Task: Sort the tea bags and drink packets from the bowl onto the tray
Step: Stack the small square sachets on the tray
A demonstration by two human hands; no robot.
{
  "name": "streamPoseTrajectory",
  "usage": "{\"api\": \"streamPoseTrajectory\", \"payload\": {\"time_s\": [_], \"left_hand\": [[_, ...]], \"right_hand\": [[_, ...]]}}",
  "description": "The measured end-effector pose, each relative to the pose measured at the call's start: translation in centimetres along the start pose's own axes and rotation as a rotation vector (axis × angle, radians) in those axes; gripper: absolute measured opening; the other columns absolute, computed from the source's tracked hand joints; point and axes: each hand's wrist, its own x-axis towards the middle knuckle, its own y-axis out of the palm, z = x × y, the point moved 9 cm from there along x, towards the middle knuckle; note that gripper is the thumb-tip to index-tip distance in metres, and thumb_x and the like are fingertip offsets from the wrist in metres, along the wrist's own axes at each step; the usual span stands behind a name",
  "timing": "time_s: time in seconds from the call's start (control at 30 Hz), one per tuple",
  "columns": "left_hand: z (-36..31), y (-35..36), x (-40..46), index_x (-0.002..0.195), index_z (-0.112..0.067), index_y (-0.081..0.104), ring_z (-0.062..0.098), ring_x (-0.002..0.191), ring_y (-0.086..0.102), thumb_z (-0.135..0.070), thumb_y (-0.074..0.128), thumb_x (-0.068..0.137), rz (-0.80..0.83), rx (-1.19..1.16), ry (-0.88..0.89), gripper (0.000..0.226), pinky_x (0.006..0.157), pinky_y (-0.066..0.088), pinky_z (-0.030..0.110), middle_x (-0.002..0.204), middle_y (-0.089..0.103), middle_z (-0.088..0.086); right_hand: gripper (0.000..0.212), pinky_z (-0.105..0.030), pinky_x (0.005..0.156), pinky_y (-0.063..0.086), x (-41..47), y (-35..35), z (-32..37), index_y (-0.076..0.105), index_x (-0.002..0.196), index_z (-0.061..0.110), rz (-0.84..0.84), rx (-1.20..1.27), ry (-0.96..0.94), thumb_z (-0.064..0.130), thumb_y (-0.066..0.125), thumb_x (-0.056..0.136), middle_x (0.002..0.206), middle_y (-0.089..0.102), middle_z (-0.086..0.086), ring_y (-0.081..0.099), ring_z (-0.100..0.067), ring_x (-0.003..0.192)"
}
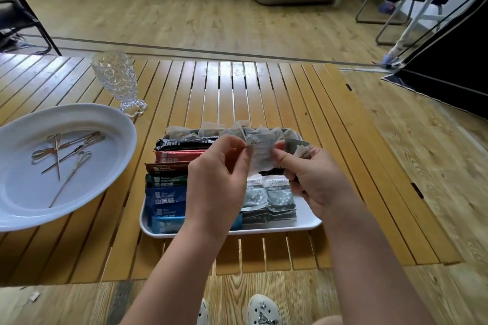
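1. The tray (pixel 307 219) looks nearly filled. Long drink sticks (pixel 169 182) lie in a stacked column down its left side, black at the far end, then red, brown, green and blues toward the near rim.
2. To the right of them, two short piles of grey sachets (pixel 280 198) sit side by side near the front edge.
3. Along the far rim runs a row of gauzy tea bags (pixel 208 130), touching one another.
4. The bowl (pixel 66 166), well to the left of the tray, holds only a few bamboo picks (pixel 68 150); I can see no bag or packet left in it. So I'd judge the sorting close to its end, with only what is in the hands left to place.
5. Both hands are raised just above the middle of the tray. The left hand (pixel 219 179) pinches the left edge of a pale packet (pixel 260 157) between thumb and forefinger, its other fingers curled under.
6. The right hand (pixel 314 179) pinches the same packet's right edge, and a second grey sachet (pixel 297 146) sticks up behind its fingers, seemingly tucked in that grip.
7. Both forearms reach in from the near side, wrists fairly level, palms turned toward each other.
8. A glass (pixel 116 79) stands beyond the bowl on the slatted table (pixel 290 92).
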Motion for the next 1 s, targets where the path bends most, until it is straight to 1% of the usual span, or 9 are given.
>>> {"api": "streamPoseTrajectory", "payload": {"time_s": [0.07, 0.2, 0.3, 0.47, 0.63, 0.73, 0.8, 0.9, 1.0], "left_hand": [[-1.9, -0.9, -0.1, 0.093, -0.01, 0.071, 0.011, 0.077, 0.066, -0.015, 0.072, 0.086, -0.103, 0.205, 0.191, 0.009, 0.068, 0.057, 0.025, 0.086, 0.071, 0.001], [-3.5, -0.5, -0.4, 0.094, -0.005, 0.074, 0.016, 0.078, 0.07, -0.012, 0.07, 0.088, -0.07, 0.218, 0.394, 0.01, 0.065, 0.058, 0.023, 0.093, 0.073, 0.007], [-3.4, 0.1, -0.5, 0.097, -0.004, 0.073, 0.017, 0.085, 0.072, -0.005, 0.069, 0.088, -0.001, 0.198, 0.416, 0.009, 0.07, 0.06, 0.027, 0.098, 0.074, 0.006], [-1.3, 0.1, 0.0, 0.105, -0.013, 0.069, 0.005, 0.085, 0.069, -0.008, 0.064, 0.091, -0.052, 0.044, 0.133, 0.016, 0.074, 0.056, 0.015, 0.097, 0.072, -0.003], [3.0, 1.3, -0.4, 0.105, -0.018, 0.068, 0.014, 0.083, 0.071, -0.035, 0.059, 0.091, 0.0, -0.451, -0.369, 0.024, 0.07, 0.058, 0.026, 0.091, 0.074, -0.001], [3.0, 1.7, -0.3, 0.091, -0.02, 0.072, 0.02, 0.084, 0.071, -0.025, 0.062, 0.092, 0.045, -0.48, -0.397, 0.011, 0.075, 0.059, 0.037, 0.085, 0.075, 0.001], [2.8, 2.0, -0.3, 0.089, -0.022, 0.073, 0.015, 0.081, 0.071, -0.024, 0.063, 0.092, 0.091, -0.465, -0.382, 0.01, 0.07, 0.058, 0.028, 0.082, 0.075, -0.001], [3.1, 3.2, -0.7, 0.093, -0.018, 0.074, 0.015, 0.083, 0.071, -0.025, 0.062, 0.092, 0.158, -0.517, -0.447, 0.013, 0.068, 0.057, 0.021, 0.084, 0.075, 0.001], [3.6, 3.3, -1.1, 0.096, -0.015, 0.071, 0.008, 0.079, 0.069, -0.023, 0.056, 0.096, 0.108, -0.554, -0.506, 0.018, 0.065, 0.053, 0.017, 0.086, 0.074, 0.003]], "right_hand": [[0.021, -0.018, 0.045, 0.039, 0.1, -1.0, -0.3, 0.062, 0.082, 0.015, -0.151, -0.049, -0.005, 0.03, 0.076, 0.079, 0.059, 0.059, 0.007, 0.05, -0.006, 0.054], [0.042, -0.014, 0.034, 0.028, -0.6, 2.1, -1.0, 0.072, 0.081, 0.015, 0.2, 0.276, 0.171, 0.056, 0.064, 0.076, 0.066, 0.059, 0.0, 0.039, -0.005, 0.047], [0.04, -0.013, 0.032, 0.03, -0.4, 1.6, -0.5, 0.063, 0.091, 0.009, 0.222, 0.296, 0.148, 0.043, 0.073, 0.073, 0.066, 0.061, -0.001, 0.04, -0.005, 0.045], [0.022, -0.014, 0.032, 0.028, -0.1, 0.2, -0.1, 0.06, 0.084, 0.007, 0.133, 0.216, 0.074, 0.02, 0.073, 0.071, 0.06, 0.048, -0.002, 0.039, -0.006, 0.045], [0.002, -0.016, 0.04, 0.035, -0.4, 0.6, 0.3, 0.069, 0.081, 0.009, 0.183, 0.002, -0.004, 0.011, 0.07, 0.082, 0.054, 0.052, 0.001, 0.041, -0.005, 0.046], [0.007, -0.015, 0.047, 0.043, -0.5, 1.0, 0.4, 0.073, 0.073, 0.016, 0.198, -0.205, -0.06, 0.015, 0.074, 0.08, 0.057, 0.063, 0.004, 0.055, -0.003, 0.052], [0.01, -0.017, 0.057, 0.049, -0.7, 1.2, 0.7, 0.074, 0.077, 0.014, 0.21, -0.215, -0.084, 0.023, 0.077, 0.076, 0.071, 0.073, -0.002, 0.068, -0.008, 0.068], [0.013, -0.033, 0.074, 0.056, -0.6, 0.7, 0.7, 0.076, 0.08, 0.012, 0.196, -0.218, -0.067, 0.024, 0.076, 0.076, 0.084, 0.075, -0.011, 0.071, -0.022, 0.088], [0.012, -0.024, 0.062, 0.056, -0.1, -1.4, 0.0, 0.072, 0.078, 0.009, 0.064, -0.308, -0.039, 0.02, 0.077, 0.079, 0.075, 0.075, -0.005, 0.071, -0.011, 0.079]]}}
